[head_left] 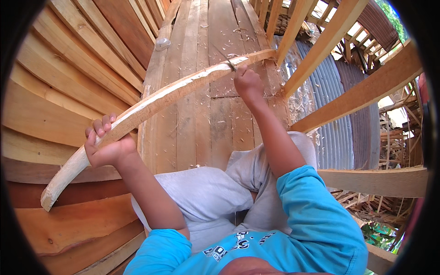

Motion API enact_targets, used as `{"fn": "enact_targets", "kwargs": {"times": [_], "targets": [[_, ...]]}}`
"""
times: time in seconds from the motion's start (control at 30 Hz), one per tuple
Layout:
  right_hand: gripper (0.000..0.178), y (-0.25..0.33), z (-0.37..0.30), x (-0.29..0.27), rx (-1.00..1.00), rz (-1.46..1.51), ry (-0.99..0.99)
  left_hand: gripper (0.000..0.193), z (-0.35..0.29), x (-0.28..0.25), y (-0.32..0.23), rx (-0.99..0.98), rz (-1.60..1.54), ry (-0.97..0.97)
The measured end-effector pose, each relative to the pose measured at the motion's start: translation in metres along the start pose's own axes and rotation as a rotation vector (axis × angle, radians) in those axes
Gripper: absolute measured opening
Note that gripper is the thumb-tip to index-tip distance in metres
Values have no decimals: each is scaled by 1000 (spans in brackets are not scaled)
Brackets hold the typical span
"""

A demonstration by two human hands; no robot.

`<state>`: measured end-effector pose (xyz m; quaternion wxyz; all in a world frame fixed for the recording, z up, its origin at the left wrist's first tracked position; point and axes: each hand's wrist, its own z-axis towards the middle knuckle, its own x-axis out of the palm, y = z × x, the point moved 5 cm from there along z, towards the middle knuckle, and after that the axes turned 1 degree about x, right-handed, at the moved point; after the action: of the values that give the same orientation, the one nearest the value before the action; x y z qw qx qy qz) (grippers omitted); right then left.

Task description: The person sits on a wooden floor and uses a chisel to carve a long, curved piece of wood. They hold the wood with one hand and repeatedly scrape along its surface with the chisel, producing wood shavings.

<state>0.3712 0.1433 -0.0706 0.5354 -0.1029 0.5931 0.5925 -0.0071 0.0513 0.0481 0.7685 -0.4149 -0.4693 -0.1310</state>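
Observation:
A long wooden pole [160, 101], pale and white along its shaved upper side, slants from the lower left to the railing at the far right. My left hand [111, 145] is wrapped around it near its lower left end, fingers over the top and palm underneath. Near the far end, my right hand [249, 85] is closed on the handle of a knife. The thin dark knife blade [225, 57] crosses the pole's shaved side and points up and left. My fist hides most of the handle.
Wood shavings are scattered over the plank floor [197, 133]. A plank wall [50, 110] runs along the left. Wooden railing posts [321, 46] rise on the right, with corrugated metal sheets [337, 105] beyond. A small see-through object [162, 44] lies by the wall. My bent legs [197, 192] are below.

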Motion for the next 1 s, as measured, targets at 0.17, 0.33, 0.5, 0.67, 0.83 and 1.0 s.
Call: {"fn": "enact_targets", "kwargs": {"times": [0.17, 0.33, 0.5, 0.67, 0.83, 1.0], "targets": [[59, 69, -50, -23, -171, 27, 171, 18, 3, 2, -10, 20, -68, 180], [57, 46, -37, -9, -249, 22, 32, 13, 7, -6, 4, -21, -66, 228], [54, 34, -32, 8, -188, -40, -5, 12, 3, -9, 12, -47, -99, 222], [54, 17, -18, 1, -86, -77, -82, 11, -17, 12, 37, -8, -120, 399], [57, 1, -14, -8, -52, -15, -50, 12, -26, 27, 39, 42, -152, 469], [55, 51, -43, -47, -109, -57, 353, 14, -1, 14, -21, 10, -200, 396]]}}
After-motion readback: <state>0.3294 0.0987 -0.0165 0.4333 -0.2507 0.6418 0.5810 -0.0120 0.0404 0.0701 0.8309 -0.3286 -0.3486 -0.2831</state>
